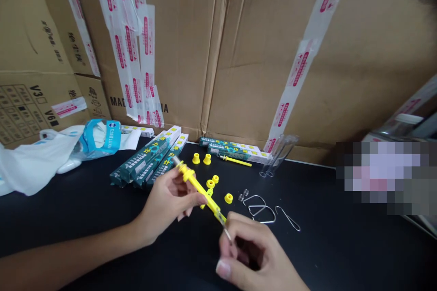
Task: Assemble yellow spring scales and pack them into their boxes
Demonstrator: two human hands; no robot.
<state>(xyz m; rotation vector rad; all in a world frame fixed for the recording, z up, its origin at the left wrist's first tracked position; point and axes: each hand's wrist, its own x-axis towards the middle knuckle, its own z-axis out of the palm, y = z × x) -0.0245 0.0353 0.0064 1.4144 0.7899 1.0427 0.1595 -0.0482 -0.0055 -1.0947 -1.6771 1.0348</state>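
My left hand (175, 195) is closed round a yellow plastic rod (201, 192), part of a spring scale. The rod slants down to the right; its upper end carries yellow collars and a pale, clear-looking tip. At the lower end, my right hand (257, 252) pinches a thin metal wire piece (228, 235); fingers hide how it meets the rod. Beyond the hands lie yellow caps (228, 198), small springs (243, 195), bent wire loops (261, 209) and a wire hook (288, 218). Another yellow rod (237, 161) lies farther back, with a metal hook at its left end.
Green-and-white boxes (155, 157) lie at the back left, more boxes (235, 149) at the back centre. Clear tubes (279, 155) lean against the cardboard wall (259, 54). A blue-and-white plastic packet (100, 138) sits at the left. A blurred-out patch covers the right edge.
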